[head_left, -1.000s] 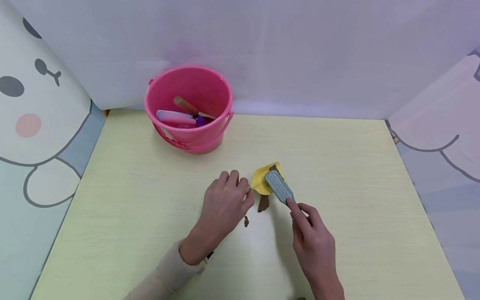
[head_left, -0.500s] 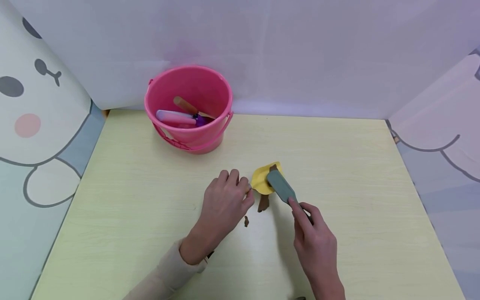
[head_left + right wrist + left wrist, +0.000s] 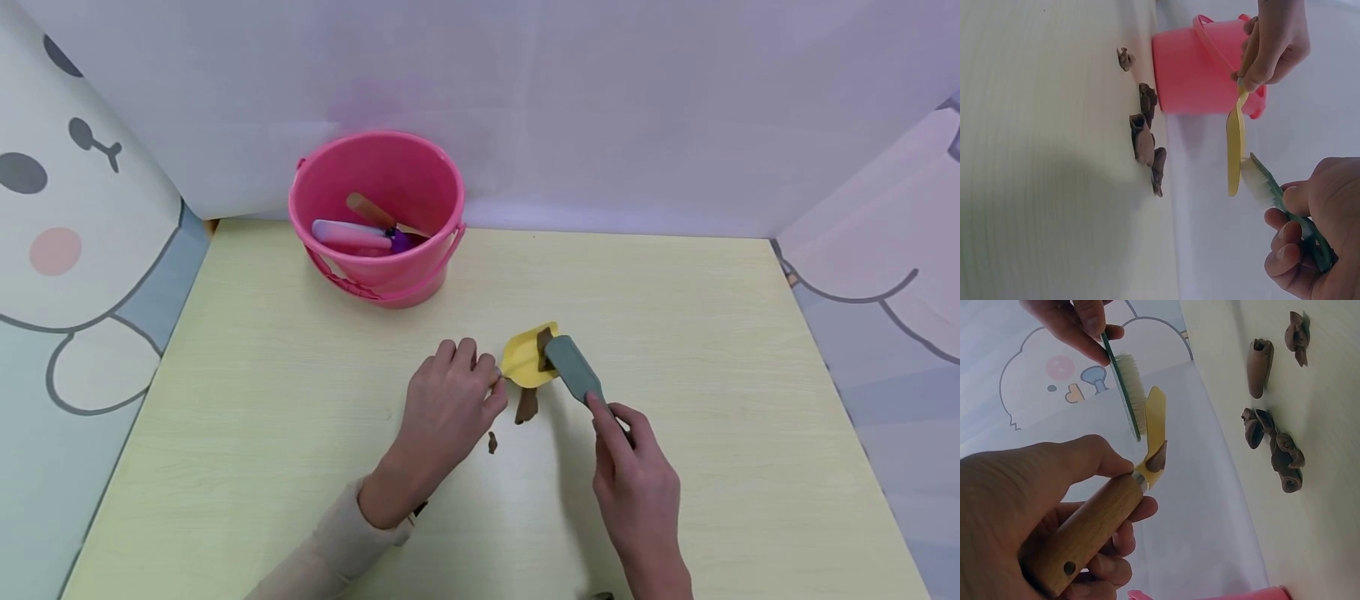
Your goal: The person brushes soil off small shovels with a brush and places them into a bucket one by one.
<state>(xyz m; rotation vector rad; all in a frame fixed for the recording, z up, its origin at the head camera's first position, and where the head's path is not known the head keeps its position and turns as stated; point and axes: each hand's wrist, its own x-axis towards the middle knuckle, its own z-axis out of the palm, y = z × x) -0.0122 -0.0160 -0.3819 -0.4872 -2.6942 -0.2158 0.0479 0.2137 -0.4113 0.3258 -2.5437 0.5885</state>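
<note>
My left hand [image 3: 444,408] grips the wooden handle [image 3: 1085,534] of a small yellow shovel [image 3: 522,358], held above the table. A brown curled piece [image 3: 544,350] shows against the shovel's blade, partly covered by the brush in the head view. My right hand [image 3: 637,483] holds a green brush [image 3: 576,367] by its handle, fingers curled round it. Its pale bristles [image 3: 1257,181] face the blade and lie against or very close to it. Below, several brown curled pieces [image 3: 1285,459] lie on the table, and one small fragment [image 3: 492,442] sits nearer me.
A pink bucket [image 3: 390,275] stands at the back left of the pale table [image 3: 712,375]. Inside it lie a wooden handle [image 3: 370,209] and a pink-and-white handle [image 3: 352,235]. A pale curtain [image 3: 637,125] hangs behind the table, with cartoon-printed cloth [image 3: 90,250] at the sides.
The brush has moved right across the shovel and tilted, so its dotted back now looks plain. More of the brown piece shows. My left hand has hardly moved.
</note>
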